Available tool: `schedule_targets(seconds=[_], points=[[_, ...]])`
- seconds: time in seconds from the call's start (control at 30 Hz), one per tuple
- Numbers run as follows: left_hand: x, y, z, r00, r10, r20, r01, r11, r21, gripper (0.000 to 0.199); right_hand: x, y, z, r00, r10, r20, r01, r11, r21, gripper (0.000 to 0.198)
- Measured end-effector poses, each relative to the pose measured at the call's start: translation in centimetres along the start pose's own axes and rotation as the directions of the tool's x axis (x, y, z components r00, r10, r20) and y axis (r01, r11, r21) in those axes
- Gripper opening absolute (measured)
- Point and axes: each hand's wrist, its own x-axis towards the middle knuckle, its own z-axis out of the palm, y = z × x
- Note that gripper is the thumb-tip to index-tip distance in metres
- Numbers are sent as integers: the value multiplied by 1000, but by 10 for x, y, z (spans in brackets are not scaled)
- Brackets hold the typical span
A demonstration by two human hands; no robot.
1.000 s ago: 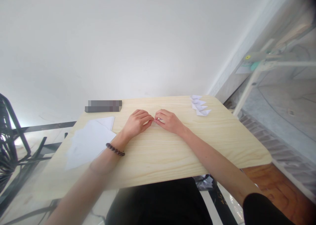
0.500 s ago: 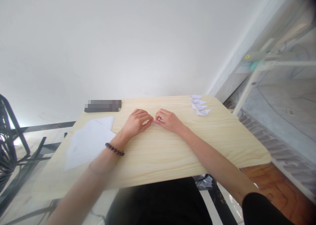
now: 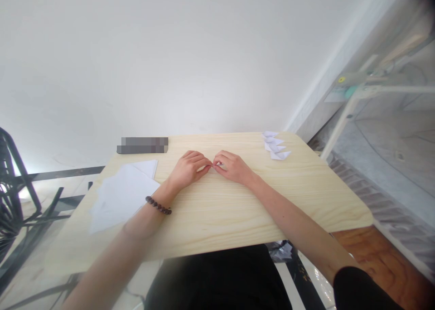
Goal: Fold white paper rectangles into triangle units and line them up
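Observation:
My left hand, with a dark beaded bracelet at the wrist, and my right hand meet fingertip to fingertip above the middle of the table. Both pinch a small piece of folded white paper. Only a sliver of it shows between the fingers, so its shape is hidden. Loose white paper sheets lie overlapping beside my left forearm. Beyond my right hand, several folded white paper pieces with pointed ends sit in a row near the far right corner.
The pale wooden table has rounded corners and stands against a white wall. A dark, pixelated long object lies at its far left edge. Black chair frames stand to the left, a white metal frame to the right.
My fingertips have drawn slightly closer together, and less of the paper shows between them. Everything else looks the same, apart from a tiny camera shift.

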Motion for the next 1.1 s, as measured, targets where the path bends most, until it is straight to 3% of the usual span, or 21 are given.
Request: schedule_targets(seconds=[0.67, 1.1], points=[[1, 0, -1, 1000, -12, -8, 13, 999, 45, 18, -1, 4, 1, 999, 35, 15, -34, 998, -61, 22], [0, -1, -3, 1000, 7, 10, -8, 998, 62, 18, -1, 6, -1, 1000, 20, 8, -20, 999, -36, 17]])
